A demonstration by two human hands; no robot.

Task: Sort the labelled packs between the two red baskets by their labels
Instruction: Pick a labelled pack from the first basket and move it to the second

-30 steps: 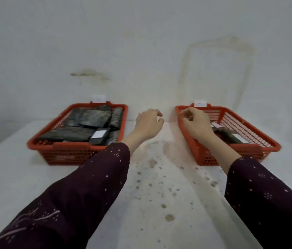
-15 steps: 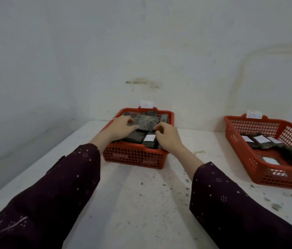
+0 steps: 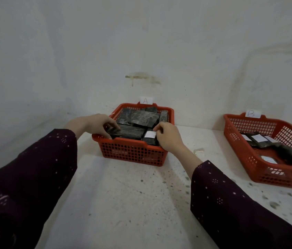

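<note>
A red basket (image 3: 132, 153) tagged A (image 3: 146, 100) stands at the back of the table, filled with several dark packs. My left hand (image 3: 96, 124) grips the left end of a dark front pack (image 3: 130, 132). My right hand (image 3: 166, 136) pinches a small dark pack with a white label (image 3: 150, 134) at the basket's front right. Further right, a second red basket (image 3: 267, 174) tagged B (image 3: 250, 113) holds several dark packs with white labels (image 3: 257, 137).
The white table top (image 3: 123, 198) is speckled with dark stains. White walls close in behind and to the left of the baskets. Dark dotted sleeves cover both forearms.
My view swung left from between the baskets to basket A. Both hands moved from near basket B onto packs in basket A and closed on them.
</note>
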